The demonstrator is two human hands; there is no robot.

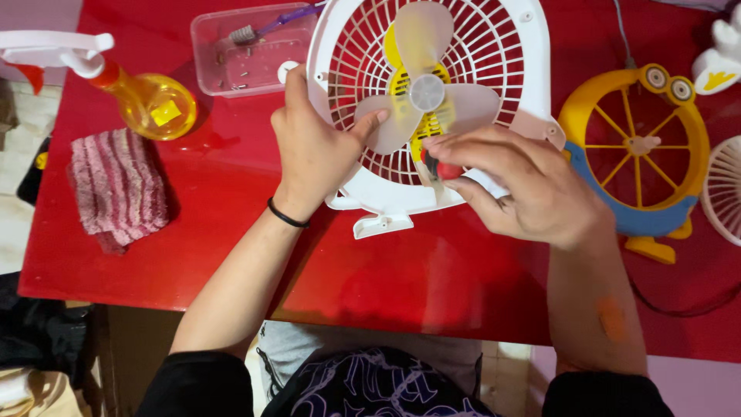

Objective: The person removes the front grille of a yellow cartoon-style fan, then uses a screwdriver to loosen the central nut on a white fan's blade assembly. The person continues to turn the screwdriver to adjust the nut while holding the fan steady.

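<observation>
A white plastic fan body (509, 69) with a round grille lies flat on the red table (193, 247). Its pale translucent three-blade propeller (427, 93) sits on a yellow centre. My left hand (312, 150) grips the fan's left rim, thumb resting on a blade. My right hand (525, 185) is closed around a small red-handled tool (446, 169), apparently a screwdriver, at the fan's lower middle. Its tip is hidden by my fingers.
A clear plastic box (251, 50) with small screws and a purple toothbrush stands behind the left hand. A yellow spray bottle (147, 96) and a striped cloth (116, 189) lie at left. A yellow-and-blue fan housing (641, 147) and a white grille (725, 189) lie at right.
</observation>
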